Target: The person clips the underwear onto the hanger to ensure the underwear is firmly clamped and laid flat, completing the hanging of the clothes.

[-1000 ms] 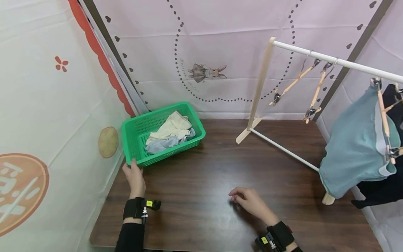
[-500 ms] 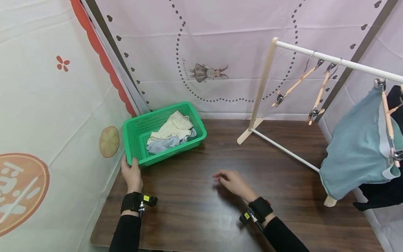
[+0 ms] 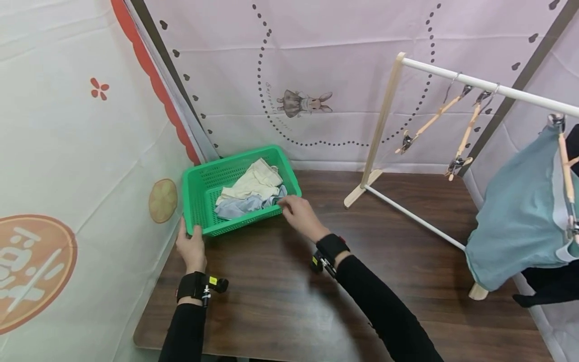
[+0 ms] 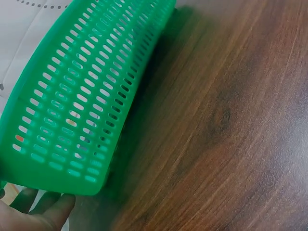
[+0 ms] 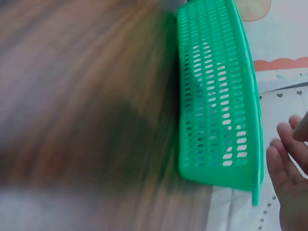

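Note:
A green plastic basket (image 3: 244, 221) with slotted walls stands at the back left of the table. Inside it lie a cream cloth (image 3: 253, 179) and a light blue cloth (image 3: 238, 206), both crumpled. My left hand (image 3: 192, 249) grips the basket's near left corner, thumb on the near side; in the left wrist view its fingers (image 4: 57, 211) reach round the end wall. At the near right corner, my right hand (image 3: 304, 216) hangs over the rim, close by the blue cloth. The right wrist view shows its fingers (image 5: 279, 166) loosely bent with nothing between them, beside the basket rim (image 5: 257, 144).
To the right stands a wooden rack with a white rail (image 3: 488, 86). Two bare clip hangers (image 3: 434, 120) hang from it, then a teal garment (image 3: 515, 206) and a black one (image 3: 549, 284). Printed cloth walls (image 3: 344, 65) enclose the brown table (image 3: 280, 301).
My right hand has moved left and forward across the table to the basket's near right corner. The left hand stays at the near left corner. The view shifts slightly.

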`<state>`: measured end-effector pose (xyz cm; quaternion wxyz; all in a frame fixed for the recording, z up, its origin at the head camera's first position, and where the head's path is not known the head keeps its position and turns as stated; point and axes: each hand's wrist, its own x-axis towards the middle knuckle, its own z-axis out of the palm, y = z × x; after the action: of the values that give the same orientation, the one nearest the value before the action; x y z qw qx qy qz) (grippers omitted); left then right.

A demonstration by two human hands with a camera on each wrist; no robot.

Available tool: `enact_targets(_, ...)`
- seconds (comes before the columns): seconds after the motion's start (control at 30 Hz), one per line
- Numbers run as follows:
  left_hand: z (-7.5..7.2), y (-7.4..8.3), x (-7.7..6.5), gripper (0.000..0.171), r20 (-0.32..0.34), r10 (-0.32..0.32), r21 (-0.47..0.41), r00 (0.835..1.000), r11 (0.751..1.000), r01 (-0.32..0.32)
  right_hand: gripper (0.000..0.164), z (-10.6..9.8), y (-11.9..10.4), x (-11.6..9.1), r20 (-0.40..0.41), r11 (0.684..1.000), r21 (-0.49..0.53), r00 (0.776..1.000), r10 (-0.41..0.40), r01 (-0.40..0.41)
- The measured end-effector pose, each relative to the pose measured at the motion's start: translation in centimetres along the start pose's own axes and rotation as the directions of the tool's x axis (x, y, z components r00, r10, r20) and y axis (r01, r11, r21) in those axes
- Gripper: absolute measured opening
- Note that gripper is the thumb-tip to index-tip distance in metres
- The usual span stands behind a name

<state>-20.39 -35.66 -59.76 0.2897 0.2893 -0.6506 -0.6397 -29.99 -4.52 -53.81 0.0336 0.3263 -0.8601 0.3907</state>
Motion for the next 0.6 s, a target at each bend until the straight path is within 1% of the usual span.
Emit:
enact_targets(0.13, -0.3, 0.0, 0.3, 0.061, -0.025, 0.01, 0.046, 1.0, 0.999, -0.009, 0.027, 0.9, -0.8, 2.9, 0.051, 0.998, -0.058, 0.999, 0.002, 0.001)
enact_targets(0.3, -0.1, 0.0, 0.0, 0.059, -0.064, 0.036, 0.141, 0.997, 0.99, -0.027, 0.027, 2.1, -0.9, 5.3, 0.144, 0.995, -0.095, 0.989, 0.025, -0.011)
enact_targets(0.37, 0.1, 0.1, -0.2, 0.059, -0.081, 0.036, 0.176, 0.996, 0.984, -0.022, 0.028, 2.5, -0.8, 6.1, 0.187, 0.991, -0.13, 0.982, 0.041, -0.016)
enact_targets(0.47, 0.3, 0.2, -0.1, 0.059, -0.1, 0.04, 0.201, 0.994, 0.979, -0.019, 0.025, 2.7, -1.0, 6.9, 0.238, 0.978, -0.204, 0.968, 0.081, -0.031)
enact_targets(0.53, 0.5, 0.3, 0.1, 0.058, -0.114, 0.045, 0.216, 0.992, 0.976, -0.02, 0.021, 2.7, -1.2, 7.5, 0.262, 0.965, -0.258, 0.958, 0.116, -0.047)
enact_targets(0.6, 0.4, 0.2, 0.1, 0.057, -0.125, 0.056, 0.23, 0.991, 0.973, -0.026, 0.022, 2.8, -1.3, 7.9, 0.285, 0.954, -0.29, 0.944, 0.164, -0.078)
